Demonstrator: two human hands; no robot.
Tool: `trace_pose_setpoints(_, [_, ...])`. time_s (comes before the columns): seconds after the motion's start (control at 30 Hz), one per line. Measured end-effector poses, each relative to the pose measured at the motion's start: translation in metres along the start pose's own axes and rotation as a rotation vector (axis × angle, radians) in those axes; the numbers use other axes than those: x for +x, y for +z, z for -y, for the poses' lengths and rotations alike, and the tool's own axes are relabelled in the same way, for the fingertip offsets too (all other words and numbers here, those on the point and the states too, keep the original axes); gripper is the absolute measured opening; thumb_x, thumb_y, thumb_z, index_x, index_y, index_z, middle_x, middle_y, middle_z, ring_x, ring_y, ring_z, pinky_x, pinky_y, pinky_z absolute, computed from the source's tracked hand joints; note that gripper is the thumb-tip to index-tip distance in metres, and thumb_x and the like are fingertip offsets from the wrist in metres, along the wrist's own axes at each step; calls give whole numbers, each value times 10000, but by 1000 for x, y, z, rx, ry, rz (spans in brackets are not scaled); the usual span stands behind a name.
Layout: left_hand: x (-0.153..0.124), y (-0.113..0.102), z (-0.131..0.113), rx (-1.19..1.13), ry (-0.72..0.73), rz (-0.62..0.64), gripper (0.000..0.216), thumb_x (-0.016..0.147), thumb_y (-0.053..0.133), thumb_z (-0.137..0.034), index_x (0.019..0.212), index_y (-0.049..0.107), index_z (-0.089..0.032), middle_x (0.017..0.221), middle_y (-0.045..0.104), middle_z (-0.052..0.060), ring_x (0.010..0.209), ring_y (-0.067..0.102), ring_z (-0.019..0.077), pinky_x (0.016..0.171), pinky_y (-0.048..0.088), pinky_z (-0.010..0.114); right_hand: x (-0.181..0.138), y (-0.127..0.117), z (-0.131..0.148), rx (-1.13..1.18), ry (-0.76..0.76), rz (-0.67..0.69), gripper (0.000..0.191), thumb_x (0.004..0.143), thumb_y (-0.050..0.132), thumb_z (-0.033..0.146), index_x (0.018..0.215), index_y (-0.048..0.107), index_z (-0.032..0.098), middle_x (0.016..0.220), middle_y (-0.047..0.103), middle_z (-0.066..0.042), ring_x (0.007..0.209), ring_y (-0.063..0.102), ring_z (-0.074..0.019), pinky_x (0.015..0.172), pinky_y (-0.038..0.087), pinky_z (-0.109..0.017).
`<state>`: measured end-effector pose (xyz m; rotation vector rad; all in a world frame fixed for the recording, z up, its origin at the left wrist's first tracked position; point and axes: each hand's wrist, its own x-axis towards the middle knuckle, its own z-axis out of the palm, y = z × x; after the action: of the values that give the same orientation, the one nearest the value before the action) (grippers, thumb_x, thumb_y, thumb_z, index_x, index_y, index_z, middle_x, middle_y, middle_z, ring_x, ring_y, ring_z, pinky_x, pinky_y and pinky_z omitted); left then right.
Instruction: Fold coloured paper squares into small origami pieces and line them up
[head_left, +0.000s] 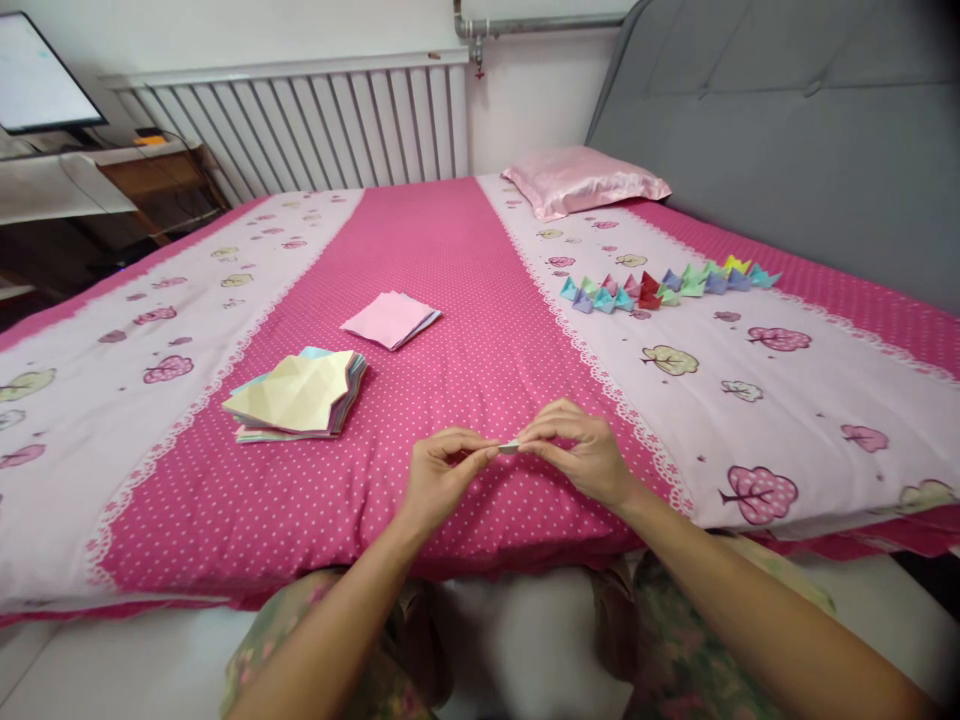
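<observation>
My left hand [444, 472] and my right hand [579, 450] meet over the near edge of the pink dotted bedspread [465, 300]. Both pinch a small folded piece of pale paper [509, 446] between their fingertips; most of it is hidden by the fingers. A stack of creased coloured paper sheets [298, 396], yellow on top, lies to the left of my hands. A smaller pile of pink square sheets [391, 319] lies further back. A row of several folded paper shapes [667, 283] in mixed colours runs across the bed at the right.
A pink pillow [583, 181] rests against the grey padded headboard [787, 130] at the far right. A white radiator [315, 125] lines the back wall. A monitor [37, 80] and desk [161, 185] stand at the far left.
</observation>
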<state>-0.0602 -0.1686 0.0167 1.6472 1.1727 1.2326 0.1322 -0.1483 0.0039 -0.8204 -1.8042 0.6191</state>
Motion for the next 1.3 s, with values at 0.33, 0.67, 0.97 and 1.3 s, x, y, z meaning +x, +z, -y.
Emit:
trace_pose_setpoints(0.33, [-1, 1, 2, 57, 49, -60, 101, 734, 647, -255, 742, 692, -165, 716, 687, 38, 659, 616, 121, 604, 486, 216, 1, 0, 2, 11, 55, 55, 74, 754, 660, 238, 806, 712, 235, 736, 688, -33, 740, 592, -175, 714, 482, -339])
trace_pose_setpoints(0.67, [-10, 14, 10, 220, 42, 63, 135, 727, 640, -259, 817, 686, -169, 740, 702, 33, 615, 618, 126, 592, 482, 228, -2, 8, 3, 146, 97, 53, 63, 742, 672, 221, 792, 709, 224, 729, 678, -33, 732, 588, -165, 688, 477, -320])
trace_pose_setpoints(0.97, [-13, 17, 12, 354, 164, 84, 158, 776, 539, -161, 769, 695, -183, 670, 683, 7, 556, 579, 107, 548, 437, 209, -3, 12, 6, 182, 88, 83, 60, 742, 673, 249, 788, 707, 234, 753, 692, -21, 743, 606, -157, 717, 476, -316])
trace_pose_setpoints(1.3, [-11, 16, 12, 279, 87, -21, 168, 778, 577, -289, 783, 708, -183, 657, 679, 24, 566, 584, 120, 559, 450, 226, -2, 8, 6, 216, 302, -5, 152, 703, 693, 307, 806, 707, 196, 754, 714, -41, 678, 649, -168, 642, 519, -295])
